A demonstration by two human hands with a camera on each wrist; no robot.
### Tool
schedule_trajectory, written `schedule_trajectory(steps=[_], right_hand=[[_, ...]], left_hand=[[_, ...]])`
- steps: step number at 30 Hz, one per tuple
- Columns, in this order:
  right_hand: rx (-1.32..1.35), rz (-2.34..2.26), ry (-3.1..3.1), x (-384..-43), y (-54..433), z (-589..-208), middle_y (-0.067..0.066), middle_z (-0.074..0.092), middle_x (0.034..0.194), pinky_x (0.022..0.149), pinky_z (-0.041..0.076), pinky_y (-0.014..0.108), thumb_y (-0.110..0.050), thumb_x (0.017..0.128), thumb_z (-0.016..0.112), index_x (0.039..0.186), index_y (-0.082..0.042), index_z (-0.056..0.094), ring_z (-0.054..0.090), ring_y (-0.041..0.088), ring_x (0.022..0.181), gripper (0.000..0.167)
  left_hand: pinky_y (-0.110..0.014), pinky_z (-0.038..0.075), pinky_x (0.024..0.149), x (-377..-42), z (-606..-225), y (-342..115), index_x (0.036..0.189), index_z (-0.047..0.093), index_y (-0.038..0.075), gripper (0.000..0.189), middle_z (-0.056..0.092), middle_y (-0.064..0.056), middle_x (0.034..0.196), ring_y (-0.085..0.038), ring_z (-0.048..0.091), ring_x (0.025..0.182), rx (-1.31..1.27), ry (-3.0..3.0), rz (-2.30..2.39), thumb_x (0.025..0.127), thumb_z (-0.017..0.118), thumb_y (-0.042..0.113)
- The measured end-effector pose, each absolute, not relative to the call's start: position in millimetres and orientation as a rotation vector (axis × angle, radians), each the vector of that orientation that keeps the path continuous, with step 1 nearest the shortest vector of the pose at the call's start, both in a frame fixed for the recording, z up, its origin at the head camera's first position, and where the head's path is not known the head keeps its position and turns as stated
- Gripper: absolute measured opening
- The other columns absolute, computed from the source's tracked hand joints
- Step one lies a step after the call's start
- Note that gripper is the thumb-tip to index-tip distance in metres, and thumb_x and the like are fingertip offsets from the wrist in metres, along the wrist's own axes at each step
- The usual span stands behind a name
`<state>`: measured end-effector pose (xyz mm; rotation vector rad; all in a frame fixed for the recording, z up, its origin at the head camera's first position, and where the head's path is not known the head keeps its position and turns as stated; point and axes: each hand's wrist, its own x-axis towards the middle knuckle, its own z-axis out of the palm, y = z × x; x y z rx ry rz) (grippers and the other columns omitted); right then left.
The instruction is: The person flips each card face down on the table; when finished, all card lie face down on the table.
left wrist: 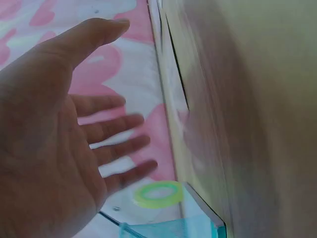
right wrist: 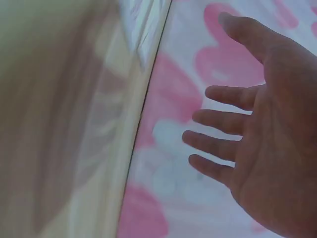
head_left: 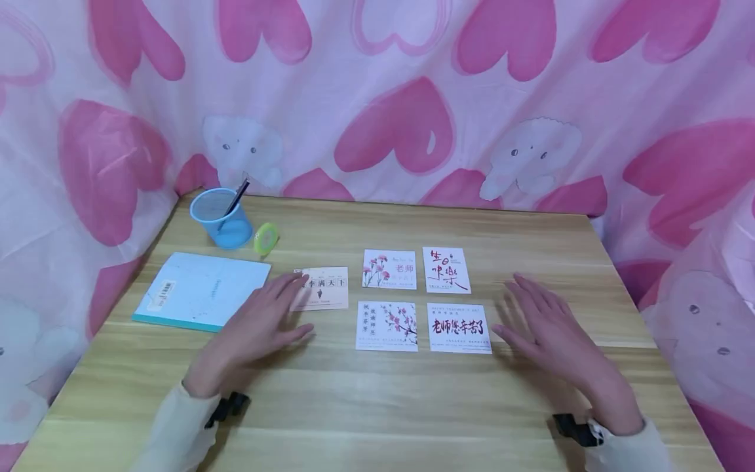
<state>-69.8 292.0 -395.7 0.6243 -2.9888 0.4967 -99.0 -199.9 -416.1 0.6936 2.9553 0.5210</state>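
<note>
My left hand [head_left: 257, 321], fingers spread and holding nothing, hovers by a cream card [head_left: 323, 288] and overlaps its left edge in the head view. The right hand [head_left: 548, 324] is spread too, its thumb near the card with red brush lettering [head_left: 460, 328]. Beside that lies a card with a blossom branch [head_left: 386, 326]. Behind these two are a card with pink carnations [head_left: 389, 269] and a tilted card with red characters [head_left: 446, 270]. Both wrist views show empty palms, the left hand [left wrist: 64, 129] and the right hand [right wrist: 277, 139], with fingers extended.
A pale blue notebook [head_left: 200, 288] lies on the wooden table [head_left: 330, 406] at left, partly behind my left hand. Behind it stand a blue mesh cup [head_left: 227, 229] with a pen and a green tape roll [head_left: 267, 238]. A pink heart-print curtain [head_left: 389, 124] surrounds the table.
</note>
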Motion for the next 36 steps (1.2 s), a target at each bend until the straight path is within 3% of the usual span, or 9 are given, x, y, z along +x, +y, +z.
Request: schedule_trajectory(steps=[8,11,16,29,36], right_hand=[[1.011,0.486,-2.932,-102,192,-389,0.003,0.033,0.155,0.112,0.022,0.051,-0.058,0.09,0.06,0.154,-0.016,0.029,0.029,0.024,0.141,0.082],[1.103,0.551,-2.943,-118,156,-389,-0.002,0.035,0.152,0.112,0.024,0.048,-0.062,0.089,0.058,0.153,-0.021,0.03,0.03,0.019,0.14,0.081],[1.179,0.543,-2.995,-145,112,-391,0.001,0.036,0.152,0.112,0.025,0.046,-0.064,0.088,0.058,0.153,-0.02,0.03,0.029,0.019,0.14,0.084],[1.277,0.231,-3.129,-191,47,-412,0.008,0.043,0.136,0.11,0.029,0.042,-0.065,0.074,0.074,0.15,-0.009,0.035,0.04,0.022,0.125,0.102],[1.269,0.168,-3.115,-193,41,-418,0.005,0.043,0.126,0.102,0.035,0.036,-0.066,0.069,0.077,0.138,-0.008,0.048,0.04,0.018,0.111,0.095]], left_hand=[[-0.053,0.034,0.102,-142,-414,-217,0.147,0.041,0.002,0.101,0.043,-0.015,0.138,-0.032,0.042,0.122,0.727,2.864,0.564,0.069,0.086,0.049],[-0.051,0.035,0.1,-151,-416,-220,0.145,0.043,-0.001,0.104,0.045,-0.016,0.133,-0.031,0.042,0.117,0.72,2.847,0.539,0.066,0.087,0.051],[-0.049,0.034,0.1,-161,-420,-221,0.144,0.044,-0.001,0.105,0.043,-0.016,0.131,-0.031,0.038,0.116,0.687,2.853,0.499,0.064,0.088,0.053],[-0.049,0.031,0.099,-168,-424,-221,0.135,0.054,-0.001,0.095,0.047,-0.016,0.126,-0.031,0.039,0.114,0.725,2.842,0.497,0.063,0.089,0.05],[-0.05,0.029,0.101,-169,-427,-221,0.132,0.056,0.001,0.091,0.046,-0.014,0.127,-0.031,0.039,0.115,0.727,2.831,0.553,0.063,0.09,0.049]])
